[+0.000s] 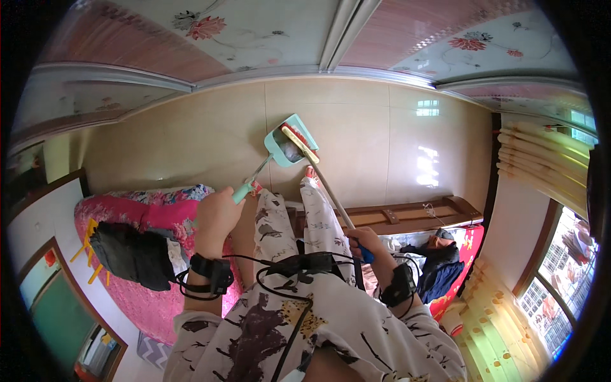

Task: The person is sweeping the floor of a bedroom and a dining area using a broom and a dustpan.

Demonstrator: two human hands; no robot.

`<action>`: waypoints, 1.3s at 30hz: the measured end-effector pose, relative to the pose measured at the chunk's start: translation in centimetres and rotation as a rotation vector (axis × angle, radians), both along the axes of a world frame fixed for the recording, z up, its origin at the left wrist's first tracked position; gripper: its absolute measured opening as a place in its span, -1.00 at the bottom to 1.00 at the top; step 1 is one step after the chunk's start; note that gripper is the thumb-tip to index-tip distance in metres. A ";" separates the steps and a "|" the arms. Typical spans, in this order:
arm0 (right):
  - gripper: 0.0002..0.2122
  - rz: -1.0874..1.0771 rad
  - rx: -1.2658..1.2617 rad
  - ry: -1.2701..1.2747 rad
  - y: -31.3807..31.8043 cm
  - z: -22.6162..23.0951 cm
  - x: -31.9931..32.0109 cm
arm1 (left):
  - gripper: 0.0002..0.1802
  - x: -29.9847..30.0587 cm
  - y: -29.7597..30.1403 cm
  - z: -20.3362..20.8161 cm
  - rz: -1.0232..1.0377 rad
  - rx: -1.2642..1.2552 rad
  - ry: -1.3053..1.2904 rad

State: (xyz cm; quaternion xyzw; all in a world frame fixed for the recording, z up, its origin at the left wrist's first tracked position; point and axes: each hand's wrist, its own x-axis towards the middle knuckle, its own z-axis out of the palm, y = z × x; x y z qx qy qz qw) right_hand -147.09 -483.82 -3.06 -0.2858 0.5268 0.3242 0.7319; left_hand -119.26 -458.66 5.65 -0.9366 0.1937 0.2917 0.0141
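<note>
My left hand [216, 213] is closed round the green grip of a dustpan [275, 158]. The pale green pan lies on the tiled floor ahead of my feet, with some whitish, clear-looking litter [291, 151] in it. In my right hand [371, 247] is the blue end of a broom's long handle. Its pole [331, 191] slants forward and left to the broom [299, 143], which has a cream head and red bristles. That head lies across the pan's open right side, partly over it. Whether the bristles touch the pan's bottom, I cannot tell.
Sliding wardrobe doors [280, 38] with flower prints border the floor [210, 121] ahead. A pink cloth-covered seat or bed [153, 216] with dark clothes [130, 254] stands left. To the right are a brown wooden board [394, 218], more clothes [439, 267] and yellow curtains [541, 159]. Cables hang across my front.
</note>
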 end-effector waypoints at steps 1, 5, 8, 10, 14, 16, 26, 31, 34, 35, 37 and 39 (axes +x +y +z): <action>-0.77 0.047 -0.083 -0.003 0.3 0.7 0.0 | -0.71 -0.3 0.8 -0.3 0.009 -0.014 0.019; -0.73 0.217 -0.353 -0.083 -0.2 -0.6 1.6 | -0.71 -1.1 3.7 -1.1 0.068 -0.046 0.020; -0.75 0.299 -0.430 -0.103 -2.0 -6.5 4.2 | -0.70 -1.3 5.6 -0.4 0.132 -0.049 0.024; -0.74 0.241 -0.455 -0.072 -1.0 -9.0 7.3 | -0.69 -1.3 6.1 0.2 0.168 -0.037 0.029; -0.81 0.171 -0.410 -0.093 4.1 -15.2 4.8 | -0.68 -0.1 7.2 -0.3 0.180 -0.033 0.047; -0.75 0.087 -0.214 -0.074 7.8 -13.2 3.9 | -0.68 0.3 8.2 -0.4 0.195 -0.034 0.055; -0.69 -0.297 0.052 -0.031 8.6 -0.6 7.3 | -0.67 0.1 14.8 -1.0 0.289 -0.003 0.046; -0.81 -0.472 -0.210 -0.111 5.0 -7.0 14.0 | -0.61 -1.8 19.5 -1.5 0.433 -0.097 -0.025; -0.88 -0.492 -0.338 -0.036 0.5 -15.1 17.2 | -0.59 -2.9 21.4 -1.3 0.522 -0.166 -0.083; -0.90 -0.511 -0.333 0.000 0.9 -15.2 19.5 | -0.58 -3.6 22.5 -1.2 0.584 -0.193 -0.101; -0.91 -0.355 -0.470 -0.083 2.0 -17.7 21.3 | -0.59 -4.7 24.4 -2.2 0.609 -0.201 -0.121; -0.92 0.316 -0.959 -0.702 4.2 -20.0 20.9 | -0.61 -5.6 25.4 -2.2 0.640 -0.196 -0.131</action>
